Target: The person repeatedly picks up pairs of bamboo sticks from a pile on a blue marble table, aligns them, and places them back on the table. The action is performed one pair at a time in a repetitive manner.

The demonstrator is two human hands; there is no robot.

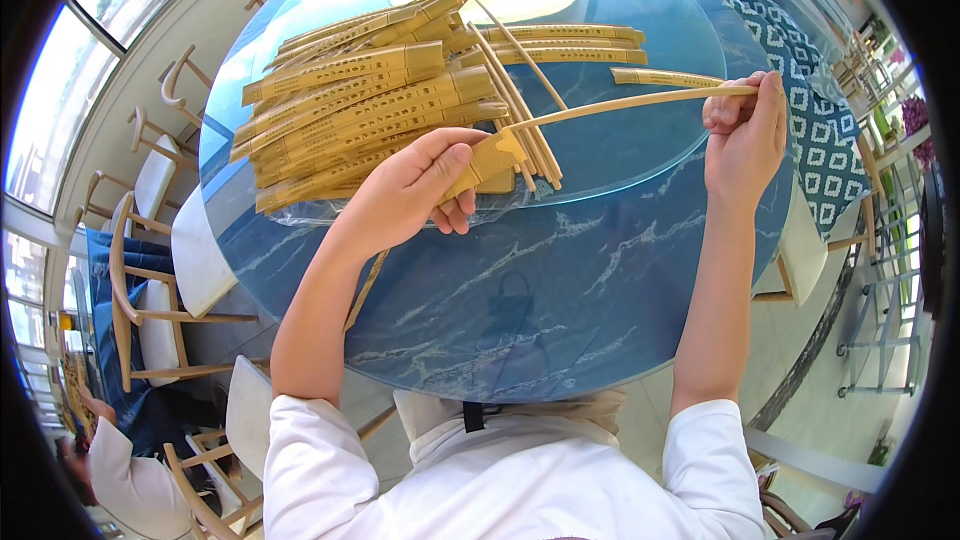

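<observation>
My left hand [415, 185] is closed round a gold paper chopstick sleeve [484, 162], its open end pointing right. From that end a pair of pale wooden chopsticks [620, 105] runs to my right hand [745, 125], whose fingers pinch the far tips. Whether one stick or two lie there is hard to tell. Just beyond the sleeve, several bare chopsticks [513, 100] lie loose on the table. To the left spreads a large pile of sleeved chopsticks [360, 110], partly on clear plastic. A single gold sleeve [665, 77] lies near my right hand.
Everything rests on a round blue marbled table [520, 310] with a glass turntable [640, 175]. More sleeved chopsticks [570, 43] lie at the back. Wooden chairs [155, 310] stand at left. A patterned blue cloth [815, 120] hangs at right. Another person's sleeve [135, 485] shows at lower left.
</observation>
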